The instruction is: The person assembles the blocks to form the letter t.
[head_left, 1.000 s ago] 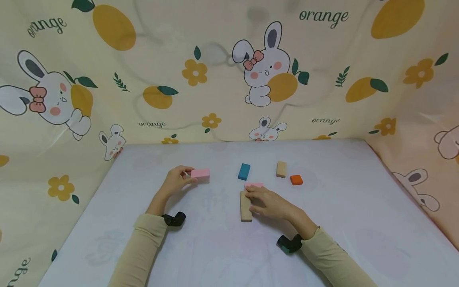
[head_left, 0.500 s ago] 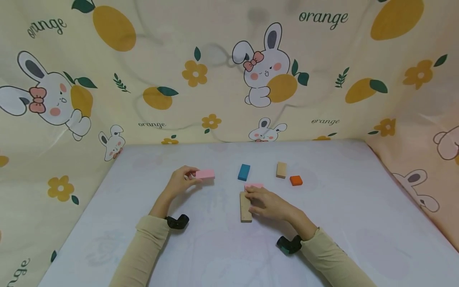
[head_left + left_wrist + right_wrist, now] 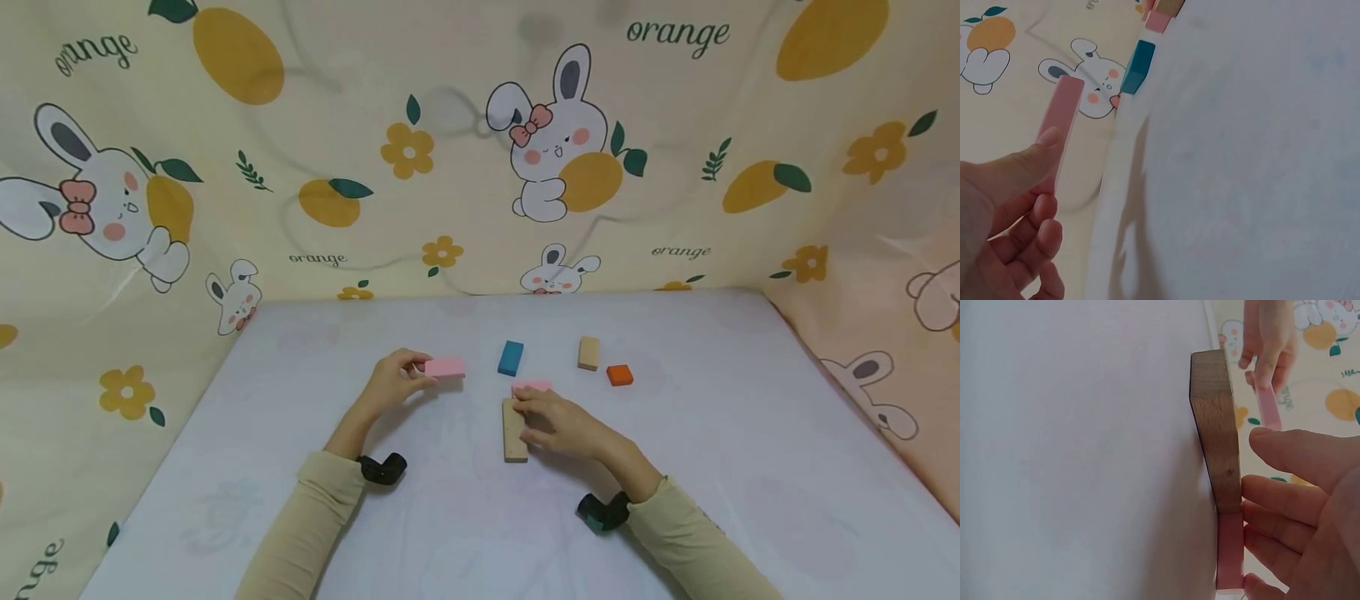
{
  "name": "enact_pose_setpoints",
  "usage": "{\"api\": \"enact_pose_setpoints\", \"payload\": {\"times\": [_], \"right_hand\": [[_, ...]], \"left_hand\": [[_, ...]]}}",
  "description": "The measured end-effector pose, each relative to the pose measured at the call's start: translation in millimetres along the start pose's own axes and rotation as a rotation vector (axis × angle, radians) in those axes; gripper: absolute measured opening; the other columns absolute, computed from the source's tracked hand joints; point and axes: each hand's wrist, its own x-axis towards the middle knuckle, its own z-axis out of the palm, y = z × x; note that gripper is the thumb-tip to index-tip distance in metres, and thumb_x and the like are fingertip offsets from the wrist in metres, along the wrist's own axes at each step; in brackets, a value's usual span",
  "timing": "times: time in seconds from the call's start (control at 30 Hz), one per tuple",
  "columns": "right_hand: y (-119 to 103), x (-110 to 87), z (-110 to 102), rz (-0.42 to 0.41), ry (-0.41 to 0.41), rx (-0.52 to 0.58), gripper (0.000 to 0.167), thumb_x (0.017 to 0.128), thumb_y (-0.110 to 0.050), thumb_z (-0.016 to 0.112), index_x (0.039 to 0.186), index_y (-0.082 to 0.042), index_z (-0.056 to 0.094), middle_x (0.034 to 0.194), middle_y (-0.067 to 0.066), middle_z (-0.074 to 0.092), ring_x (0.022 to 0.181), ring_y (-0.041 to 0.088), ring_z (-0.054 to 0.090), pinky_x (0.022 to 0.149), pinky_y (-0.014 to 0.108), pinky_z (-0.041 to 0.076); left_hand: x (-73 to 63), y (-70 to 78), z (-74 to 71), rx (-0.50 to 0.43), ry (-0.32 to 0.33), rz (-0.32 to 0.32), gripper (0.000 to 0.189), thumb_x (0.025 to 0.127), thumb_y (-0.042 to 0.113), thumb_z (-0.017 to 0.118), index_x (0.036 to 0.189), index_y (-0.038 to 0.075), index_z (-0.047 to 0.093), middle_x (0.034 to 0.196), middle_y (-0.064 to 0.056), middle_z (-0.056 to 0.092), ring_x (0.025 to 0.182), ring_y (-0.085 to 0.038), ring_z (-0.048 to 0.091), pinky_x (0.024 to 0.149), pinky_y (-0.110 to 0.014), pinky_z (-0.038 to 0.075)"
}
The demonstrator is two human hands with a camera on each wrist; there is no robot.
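My left hand [image 3: 393, 383] pinches a pink block [image 3: 447, 367] between thumb and fingers. In the left wrist view the pink block [image 3: 1063, 119] is raised above the table, its shadow falling below. My right hand [image 3: 566, 427] rests its fingertips on a long plain wooden block [image 3: 513, 442] and a second pink block [image 3: 532, 385]. Those two lie end to end, touching, with the pink one at the far end. The right wrist view shows the thumb apart from the wooden block [image 3: 1219, 450], while the fingers touch near where it meets the pink block [image 3: 1230, 550].
Behind the joined pair lies a blue block [image 3: 511, 358]. Farther right are a short plain wooden block [image 3: 588, 353] and a small orange block [image 3: 619, 375]. A white cover lies over the table [image 3: 450, 533]; a printed curtain [image 3: 450, 200] hangs behind and along both sides.
My left hand has carried its pink block to the right, closer to the joined blocks. The right hand has stayed in place on the wooden and pink blocks.
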Motion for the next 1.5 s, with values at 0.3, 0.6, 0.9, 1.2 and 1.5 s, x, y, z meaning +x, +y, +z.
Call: {"api": "enact_pose_setpoints", "payload": {"times": [0.3,0.6,0.9,1.2,1.5], "right_hand": [[2,-3.8,3,-0.013,0.016,0.001,0.052,0.093,-0.023,0.061,0.137,0.003,0.050,0.153,0.020,0.039,0.142,0.039,0.036,0.113,0.057,0.033],[7,-4.2,4,-0.014,0.017,0.058,0.054,0.092,-0.026,0.062,0.138,0.002,0.050,0.155,0.019,0.037,0.144,0.040,0.033,0.115,0.061,0.027],[6,-2.7,4,-0.013,0.007,0.076,0.055,0.092,-0.027,0.063,0.138,0.002,0.050,0.155,0.019,0.036,0.144,0.039,0.033,0.115,0.061,0.027],[4,-1.2,3,-0.001,-0.011,0.079,0.056,0.092,-0.027,0.063,0.138,0.001,0.050,0.156,0.018,0.036,0.145,0.038,0.032,0.115,0.060,0.029],[4,-0.6,3,0.001,-0.011,0.077,0.057,0.092,-0.029,0.063,0.138,0.002,0.049,0.155,0.019,0.037,0.144,0.040,0.033,0.115,0.060,0.030]], "left_hand": [[-1.8,9.7,8.8,0.025,-0.015,-0.011,0.034,0.079,0.011,0.078,0.109,-0.002,0.069,0.096,-0.017,0.066,0.078,-0.015,0.053,0.067,-0.017,0.038],[-1.6,14.4,16.1,0.026,-0.008,-0.001,0.035,0.079,0.012,0.078,0.109,-0.002,0.069,0.095,-0.016,0.066,0.078,-0.016,0.055,0.066,-0.016,0.038],[1.0,18.1,22.2,0.025,-0.023,-0.004,0.035,0.079,0.013,0.078,0.109,-0.001,0.069,0.095,-0.016,0.066,0.079,-0.018,0.056,0.067,-0.017,0.038],[3.3,20.6,28.5,0.020,-0.039,-0.019,0.035,0.078,0.014,0.079,0.109,0.000,0.070,0.096,-0.016,0.066,0.078,-0.015,0.053,0.068,-0.017,0.038],[7.6,22.5,35.1,0.013,-0.034,-0.032,0.034,0.078,0.014,0.079,0.108,0.000,0.070,0.096,-0.015,0.067,0.078,-0.016,0.053,0.068,-0.018,0.037]]}}
